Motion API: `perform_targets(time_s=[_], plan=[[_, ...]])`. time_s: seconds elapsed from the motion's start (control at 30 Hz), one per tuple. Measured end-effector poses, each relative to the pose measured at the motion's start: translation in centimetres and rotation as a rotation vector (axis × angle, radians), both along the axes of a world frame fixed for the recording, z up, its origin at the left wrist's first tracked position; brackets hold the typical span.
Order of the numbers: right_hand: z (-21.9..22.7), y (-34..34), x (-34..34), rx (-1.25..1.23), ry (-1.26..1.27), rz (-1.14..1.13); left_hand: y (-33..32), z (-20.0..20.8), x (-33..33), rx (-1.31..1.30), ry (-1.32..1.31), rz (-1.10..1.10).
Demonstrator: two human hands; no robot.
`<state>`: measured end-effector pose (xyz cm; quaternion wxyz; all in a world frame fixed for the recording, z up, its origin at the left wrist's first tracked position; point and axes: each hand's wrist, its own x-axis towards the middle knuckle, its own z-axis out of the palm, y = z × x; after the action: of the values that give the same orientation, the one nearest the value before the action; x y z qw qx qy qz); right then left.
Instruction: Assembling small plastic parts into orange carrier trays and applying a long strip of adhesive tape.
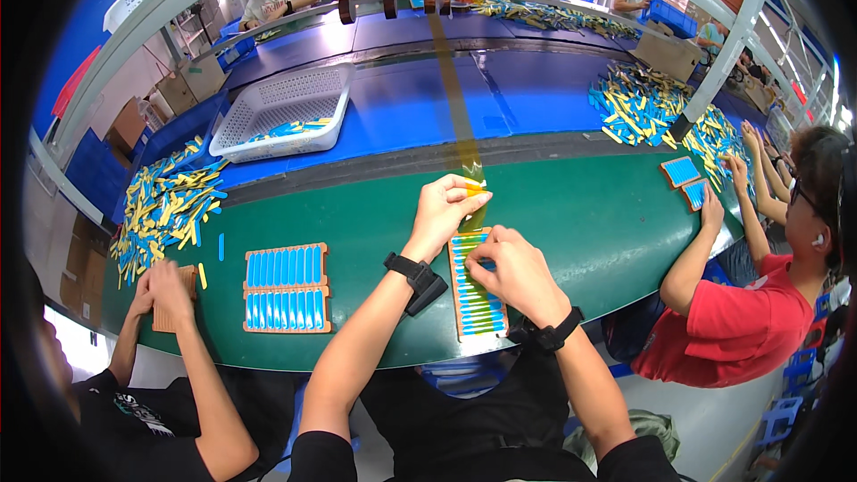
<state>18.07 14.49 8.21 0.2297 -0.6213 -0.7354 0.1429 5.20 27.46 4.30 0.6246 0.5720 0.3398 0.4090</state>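
Note:
A strip of clear amber tape [455, 98] runs down from a roll at the far rail toward me. My left hand [444, 214] pinches the tape, and a bright yellow-orange bit shows at its fingertips; whether that is folded tape or a separate piece I cannot tell. Below it, an upright brown slotted tray [457, 290] holds a column of blue strips, with tape lying down its middle. My right hand [520, 277] rests over the tray's upper right side, fingers curled and thumb drawn in against the tape; its fingertips are partly hidden. Both wrists wear black bands.
Two joined brown trays [287, 266] filled with blue strips lie to the left. Heaps of blue and yellow strips [170, 201] sit at both sides. Beyond stands a white basket [290, 107]. Co-workers handle trays at left and right; a metal post [728, 45] rises at right.

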Motion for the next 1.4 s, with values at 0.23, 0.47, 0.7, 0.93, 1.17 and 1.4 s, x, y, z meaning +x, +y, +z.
perform_targets(time_s=[0.23, 0.47, 0.7, 0.93, 1.17, 1.4], plan=[[-2.0, 1.2, 1.9, 0.296, -0.016, 0.083, -0.3, -0.8, 0.3, -0.049, -0.052, 0.006], [-1.8, 1.8, 1.8, 0.151, 0.073, 0.011, -0.3, -1.5, 0.0, -0.119, -0.164, 0.057], [-2.6, 2.9, 1.4, 0.18, 0.111, -0.002, 0.4, -1.5, -0.7, -0.166, -0.145, 0.019], [-2.0, 2.9, 1.3, 0.131, 0.089, -0.052, 0.2, -1.2, -1.3, -0.218, -0.183, -0.024], [-1.9, 1.6, 3.1, 0.056, 0.465, 0.119, -1.4, 2.1, -2.4, -0.16, -0.184, -0.067], [0.0, -1.8, 2.4, -0.087, 1.058, 0.134, -3.4, 6.3, -3.7, -0.237, -0.291, -0.118]])
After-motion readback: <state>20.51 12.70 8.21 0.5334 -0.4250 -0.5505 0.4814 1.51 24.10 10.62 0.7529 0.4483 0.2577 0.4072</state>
